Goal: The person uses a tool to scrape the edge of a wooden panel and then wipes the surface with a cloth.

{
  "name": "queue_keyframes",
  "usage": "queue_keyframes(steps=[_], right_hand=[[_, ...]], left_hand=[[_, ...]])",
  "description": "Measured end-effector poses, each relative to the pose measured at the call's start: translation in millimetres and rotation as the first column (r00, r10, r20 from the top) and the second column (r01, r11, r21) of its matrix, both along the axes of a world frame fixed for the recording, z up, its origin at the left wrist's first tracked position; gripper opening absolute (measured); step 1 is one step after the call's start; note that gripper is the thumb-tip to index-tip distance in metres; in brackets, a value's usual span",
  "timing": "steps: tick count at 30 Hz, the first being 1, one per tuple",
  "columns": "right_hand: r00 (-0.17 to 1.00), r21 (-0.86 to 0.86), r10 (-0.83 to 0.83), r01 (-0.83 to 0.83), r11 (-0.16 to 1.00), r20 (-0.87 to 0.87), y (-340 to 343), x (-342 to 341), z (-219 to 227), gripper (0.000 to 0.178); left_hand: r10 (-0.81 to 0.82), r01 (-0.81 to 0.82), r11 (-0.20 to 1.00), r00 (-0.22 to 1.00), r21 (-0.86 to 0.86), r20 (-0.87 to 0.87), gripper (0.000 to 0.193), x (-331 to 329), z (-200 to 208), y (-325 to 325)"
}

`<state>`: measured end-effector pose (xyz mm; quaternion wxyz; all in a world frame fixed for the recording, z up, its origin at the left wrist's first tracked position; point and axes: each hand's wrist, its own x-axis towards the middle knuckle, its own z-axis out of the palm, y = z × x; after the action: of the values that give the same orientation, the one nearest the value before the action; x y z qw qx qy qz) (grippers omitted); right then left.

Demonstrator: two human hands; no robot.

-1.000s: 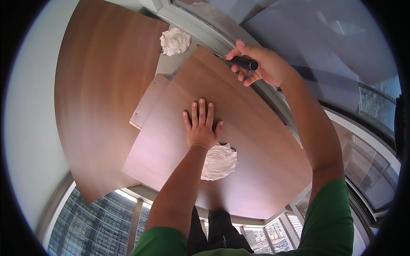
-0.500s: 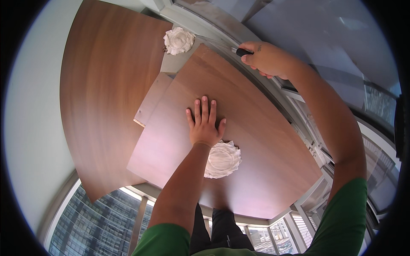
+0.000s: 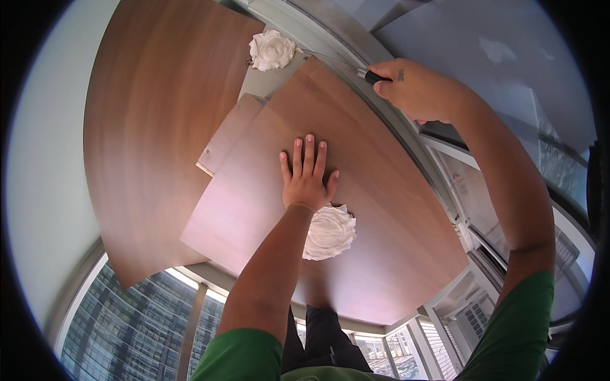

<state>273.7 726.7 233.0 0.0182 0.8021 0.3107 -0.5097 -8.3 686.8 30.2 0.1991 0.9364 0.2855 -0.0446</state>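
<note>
My left hand (image 3: 309,181) lies flat on a brown wood-grain panel (image 3: 394,228), its fingers spread. Just below that wrist is a round, crumpled white cloth (image 3: 332,233), partly covered by my forearm. Beyond the panel's far right edge, my right hand (image 3: 410,89) is closed around the black handle (image 3: 376,77) of a tool with a long, thin metal blade. The blade (image 3: 330,58) points left along the window frame, toward a second bunched white cloth (image 3: 273,49). What the blade's tip touches is too fine to tell.
Another wood-grain panel (image 3: 165,140) spreads out on the left beside a pale wall (image 3: 47,171). A narrow board (image 3: 230,134) shows between the two panels. The window frame (image 3: 438,181) runs along the right, with glass (image 3: 483,51) behind it. A tall building shows through the lower-left window (image 3: 133,324).
My right hand has shifted a little to the right and nearer along the frame with the tool. My left hand stays flat on the panel. The whole view has turned slightly.
</note>
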Motion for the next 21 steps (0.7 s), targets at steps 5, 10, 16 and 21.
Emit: queue_keyframes(steps=[5, 10, 16, 21], right_hand=[[0.958, -0.128, 0.258, -0.243, 0.962, 0.125, 13.3, -1.3, -40.1, 0.046], [0.998, -0.021, 0.057, -0.057, 0.998, -0.002, 12.1, 9.9, -10.7, 0.044], [0.984, -0.162, 0.137, -0.119, 0.98, 0.109, 3.8, -10.6, -44.1, 0.044], [0.994, -0.092, 0.094, -0.088, 0.992, 0.063, -5.4, -6.8, -8.0, 0.044]], left_hand=[[-0.006, 0.006, 1.0, 1.0, -0.023, 0.008, 0.071, 5.8, 2.5, -1.5], [0.004, -0.004, 1.0, 1.0, -0.007, 0.005, 0.071, -0.7, -0.8, 1.5], [-0.008, 0.009, 0.999, 1.0, -0.031, 0.013, 0.071, 4.3, -1.4, -2.9], [0.013, -0.013, 1.0, 1.0, -0.01, -0.001, 0.071, -4.9, -4.0, 0.2]])
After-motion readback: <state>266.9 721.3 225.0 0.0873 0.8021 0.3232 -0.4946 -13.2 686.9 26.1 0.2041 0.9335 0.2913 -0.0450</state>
